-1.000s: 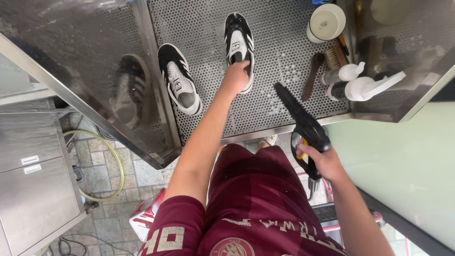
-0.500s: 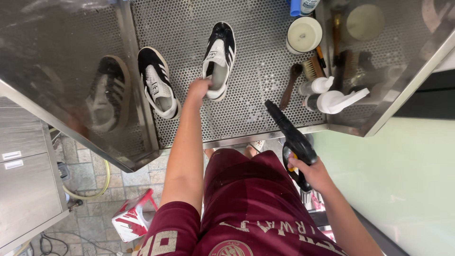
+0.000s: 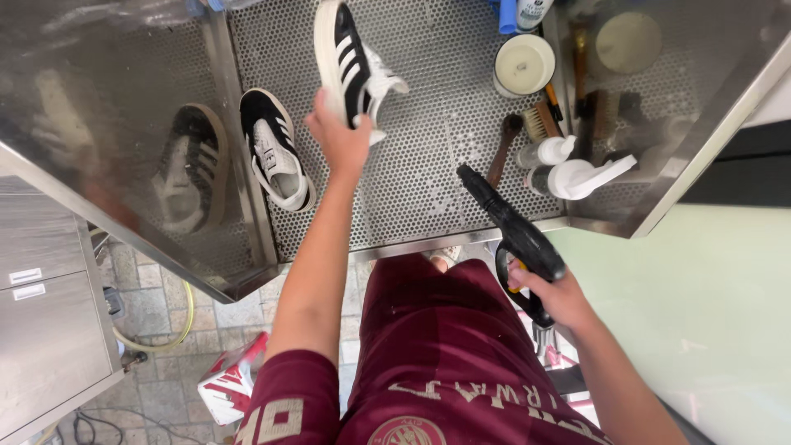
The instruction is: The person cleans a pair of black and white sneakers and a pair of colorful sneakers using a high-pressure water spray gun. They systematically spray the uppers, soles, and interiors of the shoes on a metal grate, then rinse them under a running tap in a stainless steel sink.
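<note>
While the left hand [image 3: 342, 142] grips a raised shoe [image 3: 348, 62] above the perforated worktop [image 3: 428, 189], its mate [image 3: 276, 150] lies flat just left of it. The right hand [image 3: 554, 294], nearer the person, clasps a black spray gun [image 3: 511, 232]; brushes [image 3: 540, 122] and bottles [image 3: 568, 169] stand to the right.

A perforated metal desk [image 3: 428, 189] fills the upper middle, boxed in by shiny steel walls: a left wall [image 3: 107, 124] running from 9 to 11 o'clock, mirror-bright with blurred reflections, and a right wall [image 3: 700, 91] at 1 to 2 o'clock. At 8 o'clock stands a grey metal cabinet [image 3: 41, 330] with small white labels. The floor [image 3: 156, 305] beside it is worn, patchy tile, with a yellowish hose [image 3: 177, 330] curling over it and a dark cable near 7 o'clock. A pale green surface [image 3: 709, 313] spreads from 3 to 5 o'clock. The light is even and bright.
</note>
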